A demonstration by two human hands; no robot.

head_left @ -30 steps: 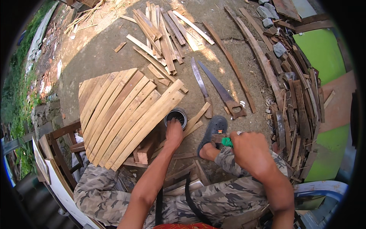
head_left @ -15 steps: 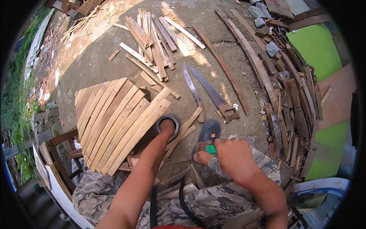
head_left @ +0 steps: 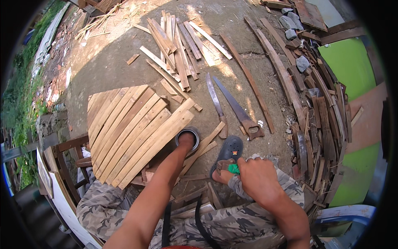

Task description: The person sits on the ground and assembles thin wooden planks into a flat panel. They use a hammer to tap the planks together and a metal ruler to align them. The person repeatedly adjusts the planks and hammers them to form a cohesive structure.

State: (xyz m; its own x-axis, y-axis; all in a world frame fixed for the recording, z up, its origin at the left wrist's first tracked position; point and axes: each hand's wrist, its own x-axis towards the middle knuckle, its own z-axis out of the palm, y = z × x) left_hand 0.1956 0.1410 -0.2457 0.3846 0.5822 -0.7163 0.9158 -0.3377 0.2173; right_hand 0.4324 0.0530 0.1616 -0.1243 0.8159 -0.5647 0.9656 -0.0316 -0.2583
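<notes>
My left hand reaches down into a round grey container, its fingers hidden inside the rim. Beside it on the left lies a fan-shaped panel of pale wooden slats, set side by side. My right hand is closed in a fist above my right knee. From that fist sticks out a hand tool with a bright green part and a dull brownish end; its kind is not clear. Just beyond is my dark clog. A handsaw and a long curved knife lie on the ground ahead.
Loose wooden strips lie heaped farther ahead. One long brown strip stretches right of the saw. Stacked scrap wood runs along the right, beside green boards. Grey stones sit at the far right.
The whole view has shifted slightly, so the ground things appear a little farther right and lower. My left hand stays in the container, and my right hand still grips the tool.
</notes>
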